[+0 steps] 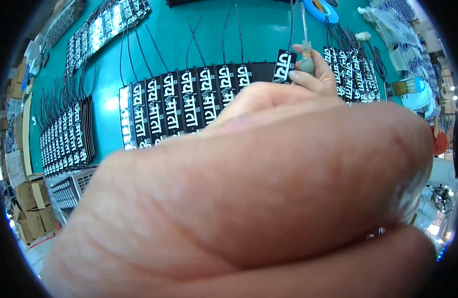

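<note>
A hand, seemingly my left hand (249,184), looms very close and covers most of the lower half. Only bare skin and creases show, so its finger pose and anything in it are hidden. Past it, my right hand (321,74) is closed around a tool with a clear thin stem and a grey-green rounded bulb (307,65). Its thumb reaches the edge of a black strip with white lettering (283,64), whose wire runs up. Left of this strip, several similar black strips (189,97) lie side by side, wires pointing away; their near ends are covered.
A green work table (107,82) carries stacks of lettered strips at the left (67,136), far left (107,22) and right (353,74). A blue tape roll (321,12) lies at the back. Cardboard boxes (35,218) stand at the lower left, plastic-wrapped bundles (392,30) at the right.
</note>
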`<state>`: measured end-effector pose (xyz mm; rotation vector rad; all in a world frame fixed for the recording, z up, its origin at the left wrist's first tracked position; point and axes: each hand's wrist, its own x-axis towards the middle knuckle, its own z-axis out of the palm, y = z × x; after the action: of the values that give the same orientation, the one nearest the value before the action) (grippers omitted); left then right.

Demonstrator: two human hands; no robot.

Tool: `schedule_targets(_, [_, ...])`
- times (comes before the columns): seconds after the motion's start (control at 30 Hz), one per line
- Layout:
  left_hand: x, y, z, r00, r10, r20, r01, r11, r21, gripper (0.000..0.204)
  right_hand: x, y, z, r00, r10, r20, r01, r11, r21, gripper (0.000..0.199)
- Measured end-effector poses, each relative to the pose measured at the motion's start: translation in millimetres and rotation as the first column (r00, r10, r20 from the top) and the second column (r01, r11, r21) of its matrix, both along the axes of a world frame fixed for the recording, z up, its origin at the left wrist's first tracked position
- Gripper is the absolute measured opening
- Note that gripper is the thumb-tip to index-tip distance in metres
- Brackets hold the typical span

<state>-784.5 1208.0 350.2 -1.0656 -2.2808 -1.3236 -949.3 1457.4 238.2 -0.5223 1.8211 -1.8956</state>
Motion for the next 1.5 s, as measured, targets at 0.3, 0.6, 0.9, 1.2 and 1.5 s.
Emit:
schedule_targets(0.3, [11,-15,-3,1.000,0.014,0.018,-0.014,1.000,-0.022,0.051,-4,1,5,0.996,0.051,-0.070,-0.044,0.995,0.091,0.050])
schedule_targets(0.6, [-7,-15,4,0.998,0.022,-0.066,-0.027,0.996,-0.084,0.049,-10,-1,1,0.988,0.127,-0.088,-0.116,0.986,0.122,0.055])
schedule_targets(0.9, [0,-5,-6,0.999,0.002,-0.034,-0.005,0.996,-0.088,0.047,-22,6,-20,0.987,0.132,0.094,-0.142,0.983,0.113,0.053])
schedule_targets(1.2, [8,58,-92,0.812,0.566,0.142,-0.505,0.803,-0.316,0.017,-26,10,-22,0.963,0.259,-0.070,-0.247,0.959,0.140,0.053])
schedule_targets(1.5, [-18,93,-133,0.762,0.647,0.011,-0.602,0.715,-0.356,0.025,-48,21,-7,0.951,0.289,-0.111,-0.252,0.931,0.265,0.051])
